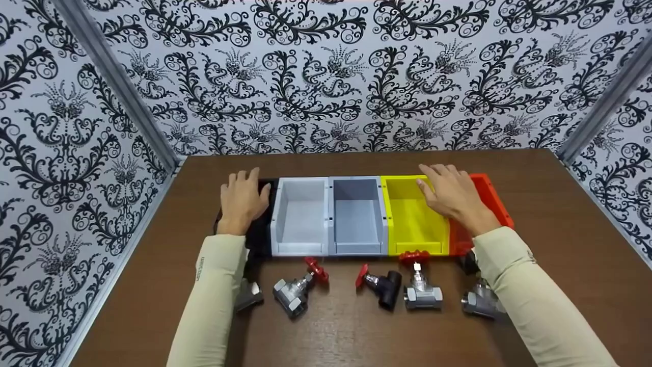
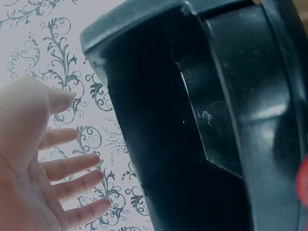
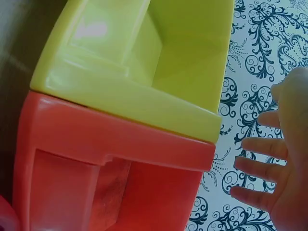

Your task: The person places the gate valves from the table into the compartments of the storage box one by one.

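Note:
My left hand is over the black bin at the row's left end, fingers extended and holding nothing. In the left wrist view its fingers are spread beside the black bin's wall. My right hand hovers above the yellow bin and the red bin. Its fingers are straight and apart, with nothing in them; the right wrist view shows them clear of both bins. Between the hands stand a white bin and a grey bin, their insides bare.
Several valves lie in front of the bins: a metal valve with a red handwheel, a black valve, another metal valve. Sleeves partly cover a valve at left and one at right. Patterned walls enclose the brown table.

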Available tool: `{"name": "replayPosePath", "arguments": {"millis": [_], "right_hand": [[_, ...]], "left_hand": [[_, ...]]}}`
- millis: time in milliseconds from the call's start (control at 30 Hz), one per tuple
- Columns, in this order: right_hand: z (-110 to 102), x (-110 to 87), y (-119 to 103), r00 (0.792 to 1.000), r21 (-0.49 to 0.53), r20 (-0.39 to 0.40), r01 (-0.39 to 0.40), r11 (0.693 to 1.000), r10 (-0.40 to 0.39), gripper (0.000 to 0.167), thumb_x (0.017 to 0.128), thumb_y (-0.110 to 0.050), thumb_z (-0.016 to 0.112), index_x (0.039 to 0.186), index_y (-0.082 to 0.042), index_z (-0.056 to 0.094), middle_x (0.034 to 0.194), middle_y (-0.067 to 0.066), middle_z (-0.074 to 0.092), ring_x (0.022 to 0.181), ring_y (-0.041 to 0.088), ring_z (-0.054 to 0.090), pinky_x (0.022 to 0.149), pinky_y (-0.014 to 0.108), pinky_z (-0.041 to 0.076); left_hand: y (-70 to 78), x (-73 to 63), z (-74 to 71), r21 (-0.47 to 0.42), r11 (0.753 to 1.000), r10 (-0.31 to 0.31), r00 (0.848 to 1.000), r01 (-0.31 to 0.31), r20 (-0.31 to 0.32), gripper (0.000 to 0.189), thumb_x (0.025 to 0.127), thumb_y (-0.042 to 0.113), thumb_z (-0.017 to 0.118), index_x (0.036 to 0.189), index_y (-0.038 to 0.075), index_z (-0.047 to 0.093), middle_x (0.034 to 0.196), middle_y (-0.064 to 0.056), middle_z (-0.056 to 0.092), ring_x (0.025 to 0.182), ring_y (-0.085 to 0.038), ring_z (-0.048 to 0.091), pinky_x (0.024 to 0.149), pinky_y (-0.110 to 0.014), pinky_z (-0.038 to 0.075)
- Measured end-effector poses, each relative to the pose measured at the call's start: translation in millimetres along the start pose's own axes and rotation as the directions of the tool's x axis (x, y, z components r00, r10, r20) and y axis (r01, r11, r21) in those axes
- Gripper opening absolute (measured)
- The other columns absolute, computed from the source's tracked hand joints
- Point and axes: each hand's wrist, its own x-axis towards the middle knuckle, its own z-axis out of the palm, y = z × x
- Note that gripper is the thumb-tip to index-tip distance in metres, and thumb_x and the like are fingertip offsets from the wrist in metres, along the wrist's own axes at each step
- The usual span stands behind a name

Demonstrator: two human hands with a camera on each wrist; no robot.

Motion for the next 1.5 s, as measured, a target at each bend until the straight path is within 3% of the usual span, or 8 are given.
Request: {"name": "replayPosePath", "arguments": {"millis": [533,1200,1500], "right_hand": [[-0.3,-14.0,5.7,1.0,0.036,0.017,0.018,0.999,-0.019,0.049,0.099,-0.029,0.053,0.135,0.004,0.055,0.131,0.028,0.057,0.118,0.047,0.052,0.098,0.06,0.043],[-6.0,-28.5,7.6,0.999,0.128,0.05,-0.013,0.992,0.007,0.048,0.097,-0.027,0.057,0.133,0.004,0.057,0.131,0.03,0.058,0.121,0.049,0.051,0.101,0.061,0.04],[-6.8,-35.5,8.1,0.999,0.15,0.046,-0.018,0.989,0.011,0.047,0.097,-0.026,0.058,0.133,0.004,0.057,0.133,0.03,0.056,0.124,0.049,0.049,0.103,0.062,0.038]], "left_hand": [[-18.3,-12.2,-8.1,-0.007,1.0,-0.029,1.0,0.029,-0.003,0.054,0.098,0.031,0.054,0.14,-0.002,0.049,0.132,-0.032,0.054,0.121,-0.049,0.05,0.093,-0.064,0.042],[-34.3,-28.8,-19.2,-0.007,0.994,-0.109,0.993,0.109,0.045,0.052,0.097,0.031,0.054,0.135,-0.005,0.052,0.128,-0.033,0.055,0.117,-0.051,0.052,0.089,-0.066,0.044],[-40.2,-36.9,-22.8,0.02,0.993,-0.117,0.991,0.116,0.057,0.052,0.096,0.03,0.054,0.133,-0.006,0.052,0.124,-0.035,0.056,0.115,-0.052,0.052,0.086,-0.067,0.045]]}}
